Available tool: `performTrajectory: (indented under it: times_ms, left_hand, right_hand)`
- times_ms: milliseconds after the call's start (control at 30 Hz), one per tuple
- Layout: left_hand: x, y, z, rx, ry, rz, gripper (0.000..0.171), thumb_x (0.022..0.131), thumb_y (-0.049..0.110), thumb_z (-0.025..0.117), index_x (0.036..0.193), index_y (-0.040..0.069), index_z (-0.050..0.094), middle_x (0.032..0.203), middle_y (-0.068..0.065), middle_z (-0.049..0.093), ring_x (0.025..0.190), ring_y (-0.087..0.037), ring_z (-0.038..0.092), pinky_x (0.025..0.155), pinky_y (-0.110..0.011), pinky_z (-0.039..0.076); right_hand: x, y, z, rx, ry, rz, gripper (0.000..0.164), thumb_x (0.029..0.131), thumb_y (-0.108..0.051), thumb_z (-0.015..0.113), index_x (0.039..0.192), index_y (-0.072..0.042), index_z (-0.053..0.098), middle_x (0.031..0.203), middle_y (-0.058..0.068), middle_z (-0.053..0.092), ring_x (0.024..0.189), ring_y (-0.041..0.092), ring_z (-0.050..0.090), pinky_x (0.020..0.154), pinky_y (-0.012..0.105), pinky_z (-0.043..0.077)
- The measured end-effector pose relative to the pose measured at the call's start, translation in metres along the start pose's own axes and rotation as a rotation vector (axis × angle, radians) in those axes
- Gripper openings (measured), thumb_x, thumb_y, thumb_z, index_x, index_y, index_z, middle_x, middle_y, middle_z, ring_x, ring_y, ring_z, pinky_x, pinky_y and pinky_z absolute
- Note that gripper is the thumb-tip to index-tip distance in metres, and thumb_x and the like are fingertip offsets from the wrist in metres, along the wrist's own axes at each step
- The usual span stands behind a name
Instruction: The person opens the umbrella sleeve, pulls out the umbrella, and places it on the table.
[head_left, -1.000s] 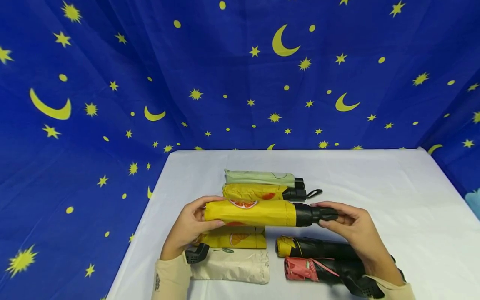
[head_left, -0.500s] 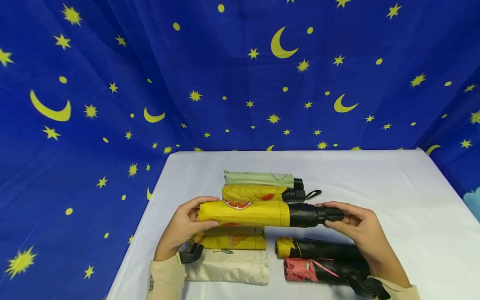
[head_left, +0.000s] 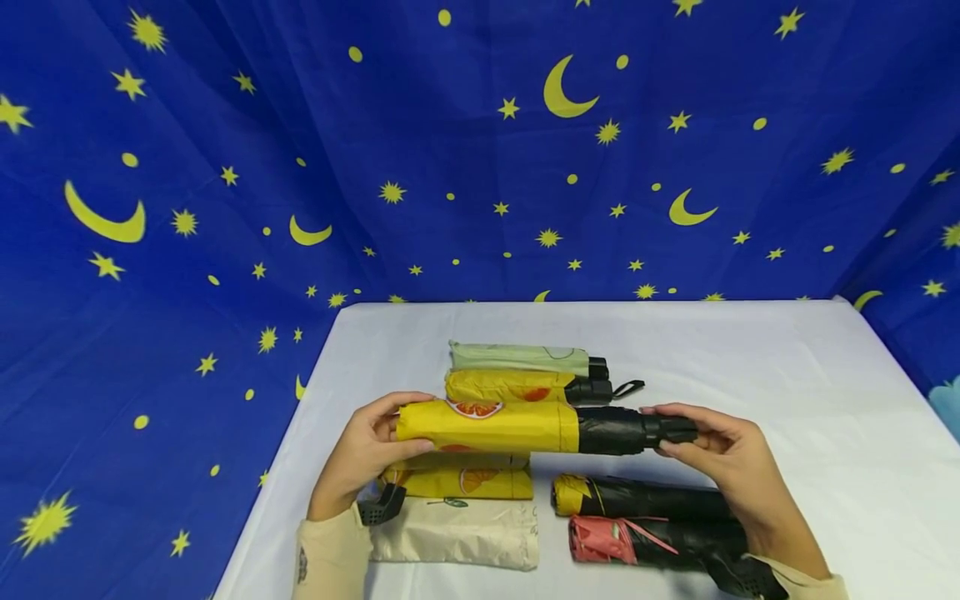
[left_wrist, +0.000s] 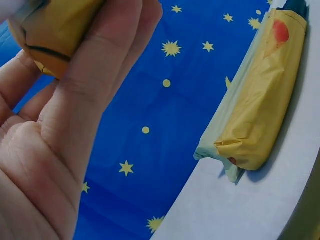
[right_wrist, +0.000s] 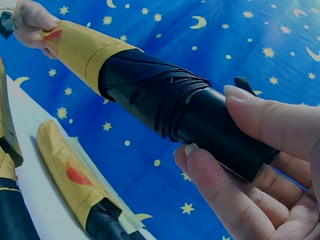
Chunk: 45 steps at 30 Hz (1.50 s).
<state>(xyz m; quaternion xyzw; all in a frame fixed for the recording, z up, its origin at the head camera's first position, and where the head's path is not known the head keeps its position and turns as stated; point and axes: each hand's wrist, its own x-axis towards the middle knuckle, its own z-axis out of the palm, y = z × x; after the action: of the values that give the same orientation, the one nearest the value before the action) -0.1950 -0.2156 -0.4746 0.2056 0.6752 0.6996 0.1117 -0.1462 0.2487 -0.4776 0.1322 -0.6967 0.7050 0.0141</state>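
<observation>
A black folding umbrella (head_left: 611, 431) is held level above the table, its left part inside a yellow sleeve (head_left: 517, 429) with orange-slice prints. My left hand (head_left: 367, 450) grips the sleeve's closed left end between thumb and fingers. The umbrella's black handle (right_wrist: 225, 132) is pinched between the thumb and fingertips of my right hand (head_left: 731, 458). In the right wrist view, folded black fabric shows between the sleeve's mouth and the handle. How far the umbrella reaches inside the sleeve is hidden.
Behind lie a pale green sleeved umbrella (head_left: 517, 357) and a yellow sleeved one (head_left: 510, 386). In front are a yellow sleeve (head_left: 498, 483), a beige sleeve (head_left: 465, 533), and two black umbrellas, one yellow-ended (head_left: 637, 497), one coral-ended (head_left: 603, 539). A white cloth covers the table (head_left: 810, 383).
My right hand has moved right with the handle, while my left hand and the sleeve have shifted slightly left. More of the black umbrella shows outside the sleeve.
</observation>
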Motion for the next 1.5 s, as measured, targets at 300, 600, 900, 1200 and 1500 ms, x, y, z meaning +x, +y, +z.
performTrajectory:
  times_ms: [300,600,900,1200,1500]
  left_hand:
    - [0.002,0.0,0.001,0.018,0.003,0.01,0.051,0.088,-0.007,0.077,0.136,-0.003,0.06,0.123,-0.023,0.064,0.101,-0.033,0.069,0.081,-0.039,0.061]
    - [0.0,-0.002,0.0,0.013,0.025,0.014,0.049,0.087,-0.007,0.077,0.133,-0.005,0.062,0.12,-0.022,0.067,0.1,-0.032,0.071,0.079,-0.038,0.061]
    - [0.0,-0.001,-0.001,0.011,0.039,-0.014,0.047,0.087,-0.006,0.077,0.132,-0.005,0.062,0.116,-0.023,0.069,0.1,-0.034,0.071,0.079,-0.045,0.061]
    - [-0.002,0.0,-0.001,0.016,0.065,-0.063,0.048,0.086,-0.001,0.08,0.131,-0.004,0.064,0.12,-0.022,0.069,0.106,-0.035,0.071,0.08,-0.049,0.061]
    - [-0.005,0.0,-0.001,0.006,0.079,-0.094,0.046,0.086,0.0,0.081,0.129,-0.003,0.066,0.124,-0.02,0.069,0.11,-0.034,0.069,0.082,-0.048,0.06]
  right_hand:
    - [-0.003,-0.001,-0.006,0.014,-0.004,-0.016,0.048,0.089,0.019,0.067,0.134,0.022,0.051,0.127,0.008,0.07,0.081,0.025,0.073,0.077,0.047,0.06]
    - [-0.006,0.0,-0.011,0.042,-0.003,-0.027,0.046,0.09,0.019,0.065,0.134,0.021,0.051,0.126,0.011,0.07,0.1,0.024,0.073,0.076,0.044,0.061]
    - [-0.007,-0.001,-0.014,0.056,0.007,-0.026,0.045,0.091,0.019,0.064,0.136,0.017,0.054,0.127,0.013,0.07,0.102,0.026,0.073,0.076,0.042,0.061]
    - [-0.009,0.0,-0.017,0.059,0.006,-0.043,0.045,0.09,0.022,0.062,0.133,0.023,0.05,0.126,0.011,0.07,0.1,0.025,0.073,0.076,0.043,0.061]
    - [-0.015,-0.001,-0.02,0.083,-0.002,-0.029,0.044,0.093,0.021,0.059,0.136,0.02,0.05,0.128,0.015,0.069,0.108,0.025,0.071,0.078,0.043,0.061]
